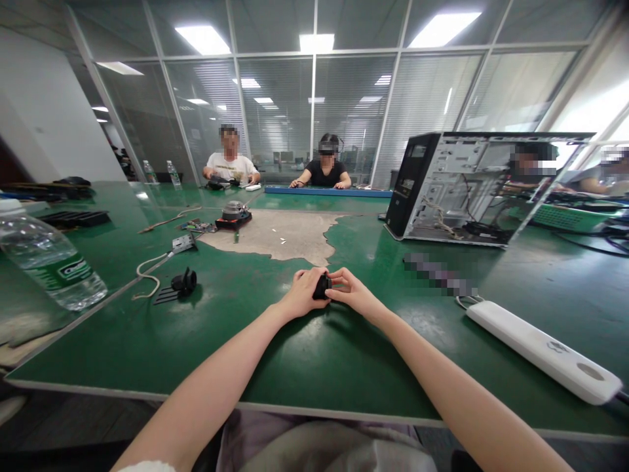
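Above the green table, both of my hands meet on a small black rounded part (322, 287), whose exact kind I cannot make out. My left hand (305, 292) is closed around its left side. From the right, the fingertips of my right hand (351, 292) pinch its edge. Fingers cover much of the part. To the left on the table lies another black piece (184, 282), round with several thin prongs. Behind it is a small metal bracket (183, 243) with a pale cable (147, 275).
A water bottle (54, 262) leans at the left. An opened computer case (457, 190) stands at the right, behind a white handheld device (540, 347). A black-and-red device (234, 215) sits on the worn tabletop patch (275, 239). Two people (230, 160) sit across; others are at the right.
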The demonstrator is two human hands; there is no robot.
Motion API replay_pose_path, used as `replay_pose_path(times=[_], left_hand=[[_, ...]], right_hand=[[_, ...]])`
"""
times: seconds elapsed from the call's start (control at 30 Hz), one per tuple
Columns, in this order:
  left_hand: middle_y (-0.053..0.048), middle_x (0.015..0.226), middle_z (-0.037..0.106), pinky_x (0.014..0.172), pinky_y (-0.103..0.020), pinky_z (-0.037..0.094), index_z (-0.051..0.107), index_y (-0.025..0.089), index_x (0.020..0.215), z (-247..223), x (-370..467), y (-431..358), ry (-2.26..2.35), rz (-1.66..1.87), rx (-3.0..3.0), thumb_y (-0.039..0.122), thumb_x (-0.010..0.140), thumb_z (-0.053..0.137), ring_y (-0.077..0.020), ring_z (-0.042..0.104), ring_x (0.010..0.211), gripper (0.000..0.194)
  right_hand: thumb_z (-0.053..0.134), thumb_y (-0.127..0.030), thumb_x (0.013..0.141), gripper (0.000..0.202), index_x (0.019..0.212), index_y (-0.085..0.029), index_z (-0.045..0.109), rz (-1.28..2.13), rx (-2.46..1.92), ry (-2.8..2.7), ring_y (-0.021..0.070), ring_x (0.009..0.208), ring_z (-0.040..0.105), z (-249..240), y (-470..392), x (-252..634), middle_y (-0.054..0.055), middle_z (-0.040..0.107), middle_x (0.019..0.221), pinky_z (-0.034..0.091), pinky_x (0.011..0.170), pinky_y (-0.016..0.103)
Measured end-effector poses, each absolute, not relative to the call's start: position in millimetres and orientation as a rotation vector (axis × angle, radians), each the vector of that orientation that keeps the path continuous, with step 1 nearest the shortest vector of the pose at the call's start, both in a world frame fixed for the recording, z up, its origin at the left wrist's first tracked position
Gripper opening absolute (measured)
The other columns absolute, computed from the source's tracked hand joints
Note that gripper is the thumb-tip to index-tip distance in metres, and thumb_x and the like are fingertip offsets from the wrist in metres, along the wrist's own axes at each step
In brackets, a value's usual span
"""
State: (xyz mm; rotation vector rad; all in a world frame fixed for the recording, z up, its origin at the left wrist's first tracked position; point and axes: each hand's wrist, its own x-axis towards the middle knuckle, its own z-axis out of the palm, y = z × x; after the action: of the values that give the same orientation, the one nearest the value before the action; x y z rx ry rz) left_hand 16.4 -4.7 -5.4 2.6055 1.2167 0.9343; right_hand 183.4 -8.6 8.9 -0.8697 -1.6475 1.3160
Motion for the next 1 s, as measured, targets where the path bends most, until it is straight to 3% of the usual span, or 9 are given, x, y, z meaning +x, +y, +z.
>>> replay_pose_path(times=[0.17, 0.33, 0.5, 0.73, 1.0], left_hand=[[-0.005, 0.114, 0.048, 0.093, -0.038, 0.025, 0.032, 0.024, 0.115, -7, 17, -3, 1.22, 0.934, 2.607, 0.03, 0.066, 0.063, -0.0211, 0.045, 0.107, 0.059], [-0.005, 0.115, 0.048, 0.093, -0.038, 0.024, 0.033, 0.024, 0.114, -7, 17, -3, 1.233, 0.935, 2.608, 0.029, 0.066, 0.062, -0.0211, 0.044, 0.108, 0.056], [-0.004, 0.114, 0.048, 0.093, -0.038, 0.025, 0.033, 0.024, 0.114, -6, 17, -4, 1.228, 0.939, 2.605, 0.03, 0.069, 0.06, -0.0207, 0.045, 0.106, 0.053], [-0.006, 0.115, 0.047, 0.092, -0.039, 0.025, 0.032, 0.024, 0.114, -7, 17, -3, 1.24, 0.922, 2.619, 0.029, 0.066, 0.062, -0.0217, 0.044, 0.107, 0.057], [-0.004, 0.113, 0.048, 0.093, -0.038, 0.024, 0.034, 0.024, 0.113, -3, 17, -6, 1.237, 0.915, 2.61, 0.028, 0.066, 0.062, -0.0212, 0.044, 0.107, 0.054]], right_hand=[[0.065, -0.037, 0.066, 0.027, 0.082, -0.02, 0.049, 1.26, -0.933, -1.564, 0.0122, 0.07, 0.057, 0, -2, 178, 0.0, 0.058, 0.082, 0.048, 0.067, 0.03], [0.065, -0.037, 0.065, 0.031, 0.086, -0.019, 0.051, 1.31, -0.975, -1.545, 0.0134, 0.077, 0.057, -4, 2, 180, 0.003, 0.058, 0.09, 0.047, 0.074, 0.032], [0.069, -0.032, 0.062, 0.034, 0.086, -0.021, 0.048, 1.321, -0.863, -1.642, 0.0125, 0.074, 0.058, 3, -6, 183, -0.001, 0.058, 0.086, 0.047, 0.071, 0.03], [0.063, -0.038, 0.068, 0.029, 0.088, -0.022, 0.048, 1.283, -0.96, -1.548, 0.0109, 0.069, 0.057, -1, -4, 176, -0.002, 0.057, 0.08, 0.048, 0.067, 0.028], [0.065, -0.037, 0.065, 0.032, 0.087, -0.019, 0.05, 1.298, -1.003, -1.531, 0.014, 0.077, 0.057, -3, 0, 179, 0.002, 0.058, 0.087, 0.047, 0.075, 0.034]])
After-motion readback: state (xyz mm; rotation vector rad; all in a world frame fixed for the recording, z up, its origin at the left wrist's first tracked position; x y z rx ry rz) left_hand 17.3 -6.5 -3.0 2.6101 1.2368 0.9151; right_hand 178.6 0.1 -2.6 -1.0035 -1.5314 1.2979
